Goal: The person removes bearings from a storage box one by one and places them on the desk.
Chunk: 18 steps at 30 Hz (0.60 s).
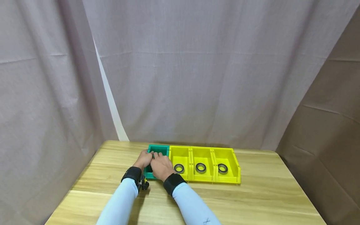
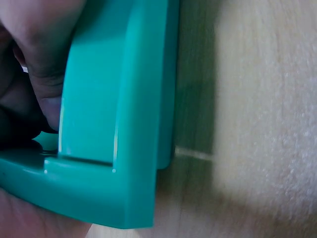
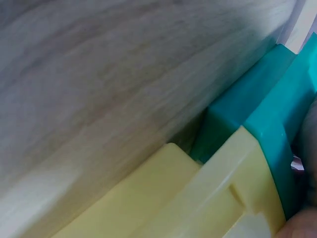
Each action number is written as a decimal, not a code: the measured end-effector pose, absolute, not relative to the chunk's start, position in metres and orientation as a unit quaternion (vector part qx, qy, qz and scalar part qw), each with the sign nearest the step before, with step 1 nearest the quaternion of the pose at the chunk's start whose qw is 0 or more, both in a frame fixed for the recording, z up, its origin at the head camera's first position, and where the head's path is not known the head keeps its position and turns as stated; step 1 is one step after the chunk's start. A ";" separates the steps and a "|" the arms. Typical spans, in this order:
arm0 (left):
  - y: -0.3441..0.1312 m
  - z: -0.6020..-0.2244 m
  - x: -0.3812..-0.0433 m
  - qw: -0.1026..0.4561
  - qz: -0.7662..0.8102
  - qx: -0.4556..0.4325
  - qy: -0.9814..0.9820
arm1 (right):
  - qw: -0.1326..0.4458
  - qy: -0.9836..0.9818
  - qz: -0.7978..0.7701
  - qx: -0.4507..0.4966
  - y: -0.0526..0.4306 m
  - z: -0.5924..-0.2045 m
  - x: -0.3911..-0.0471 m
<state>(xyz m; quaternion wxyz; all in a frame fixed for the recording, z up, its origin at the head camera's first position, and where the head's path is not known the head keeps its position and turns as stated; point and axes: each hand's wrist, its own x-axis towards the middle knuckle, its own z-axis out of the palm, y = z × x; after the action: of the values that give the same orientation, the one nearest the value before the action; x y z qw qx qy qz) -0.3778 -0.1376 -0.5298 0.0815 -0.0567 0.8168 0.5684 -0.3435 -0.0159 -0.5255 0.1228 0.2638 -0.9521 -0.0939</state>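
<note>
In the head view, my left hand (image 1: 144,158) is at the left wall of a green plastic bin (image 1: 158,148), fingers reaching over its rim. My right hand (image 1: 162,166) lies over the same bin, its fingertips close to the left hand's. Bent fingers (image 2: 47,64) show inside the green wall in the left wrist view. A small bright glint sits among them, too little to name. Whatever the two hands hold or touch inside is hidden. At the right edge of the right wrist view, only a bit of hand shows beside the green rim.
Three yellow bins (image 1: 226,180) stand in a row against the green bin's right side. One ring-shaped bearing lies in each: a left bearing (image 1: 175,171), a middle bearing (image 1: 197,170) and a right bearing (image 1: 219,170). Below is a wooden table (image 1: 267,193); grey curtains (image 1: 197,78) hang behind.
</note>
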 end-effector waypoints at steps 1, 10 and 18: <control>-0.137 -0.531 -0.377 0.082 0.569 -0.057 0.816 | 0.125 -0.952 -0.091 0.266 -0.015 -0.526 -0.343; -0.135 -0.535 -0.378 0.074 0.569 -0.066 0.816 | 0.125 -0.946 -0.104 0.281 -0.012 -0.532 -0.343; -0.137 -0.533 -0.379 0.066 0.568 -0.063 0.818 | 0.130 -0.944 -0.110 0.283 -0.013 -0.532 -0.345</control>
<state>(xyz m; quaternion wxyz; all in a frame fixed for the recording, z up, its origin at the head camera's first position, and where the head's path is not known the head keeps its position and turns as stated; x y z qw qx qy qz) -0.3791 -0.1371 -0.5328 0.0659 -0.0634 0.8178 0.5682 -0.3452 -0.0131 -0.5325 0.1302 0.2832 -0.9438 -0.1097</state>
